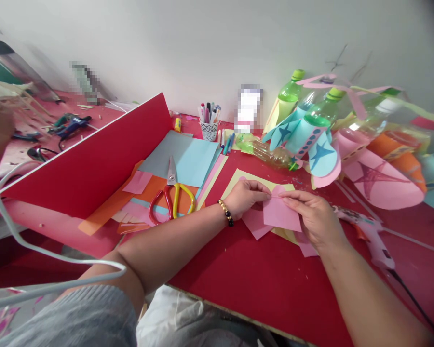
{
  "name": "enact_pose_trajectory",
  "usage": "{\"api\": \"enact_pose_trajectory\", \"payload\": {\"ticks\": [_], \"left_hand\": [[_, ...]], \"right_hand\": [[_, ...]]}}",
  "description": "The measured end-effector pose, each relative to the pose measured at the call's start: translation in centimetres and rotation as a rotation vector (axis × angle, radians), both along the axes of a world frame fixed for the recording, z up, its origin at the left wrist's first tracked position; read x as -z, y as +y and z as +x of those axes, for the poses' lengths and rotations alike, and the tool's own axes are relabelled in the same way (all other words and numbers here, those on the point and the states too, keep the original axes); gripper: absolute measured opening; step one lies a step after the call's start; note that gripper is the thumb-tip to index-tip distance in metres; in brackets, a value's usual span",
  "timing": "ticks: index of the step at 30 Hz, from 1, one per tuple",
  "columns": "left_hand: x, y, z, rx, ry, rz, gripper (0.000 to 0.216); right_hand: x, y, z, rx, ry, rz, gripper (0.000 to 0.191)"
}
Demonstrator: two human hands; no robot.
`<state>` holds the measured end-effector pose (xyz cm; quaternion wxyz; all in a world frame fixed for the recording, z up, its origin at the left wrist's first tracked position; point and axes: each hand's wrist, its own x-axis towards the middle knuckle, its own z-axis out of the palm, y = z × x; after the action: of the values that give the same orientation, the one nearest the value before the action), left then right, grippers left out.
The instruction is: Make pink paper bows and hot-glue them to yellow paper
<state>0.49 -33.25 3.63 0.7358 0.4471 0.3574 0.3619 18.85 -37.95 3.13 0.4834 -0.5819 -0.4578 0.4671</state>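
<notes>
Between my two hands is a small sheet of pink paper (282, 215), pinched along its upper edge. My left hand (249, 196), with a beaded bracelet at the wrist, grips the upper left corner. Thumb and fingers of my right hand (313, 214) close on the paper's upper right side. Below the held sheet lie more pink paper pieces (256, 228) and a pale yellow sheet (238, 179) on the red table (217, 270). Left of my left hand rest large scissors (172, 195) with one red and one yellow handle.
A glue gun (374, 236) lies right of my right hand. Plastic bottles with paper fins (318, 137) crowd the back right. Blue sheets (188, 156), orange paper (108, 205), a pen cup (209, 130) and an upright red board (94, 159) are left. A white cable (50, 253) crosses the lower left.
</notes>
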Motion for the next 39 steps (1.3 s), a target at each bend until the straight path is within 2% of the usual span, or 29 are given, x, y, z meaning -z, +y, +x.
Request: {"api": "enact_pose_trajectory", "payload": {"ticks": [14,30,35,39], "left_hand": [[0.09,0.12,-0.35,0.026,-0.061,-0.081,0.015],[-0.15,-0.03,-0.19,-0.003,0.074,0.035,0.008],[0.11,-0.14,-0.09,0.019,0.166,0.114,0.012],[0.08,-0.17,-0.11,0.039,0.184,0.104,0.015]], "right_hand": [[0.15,0.02,0.29,-0.011,-0.021,0.046,0.016],[0.05,-0.07,0.40,-0.051,-0.020,0.003,0.014],[-0.31,-0.16,0.20,-0.052,-0.046,0.023,0.012],[-0.57,-0.33,0.09,-0.077,-0.104,0.040,0.014]]}}
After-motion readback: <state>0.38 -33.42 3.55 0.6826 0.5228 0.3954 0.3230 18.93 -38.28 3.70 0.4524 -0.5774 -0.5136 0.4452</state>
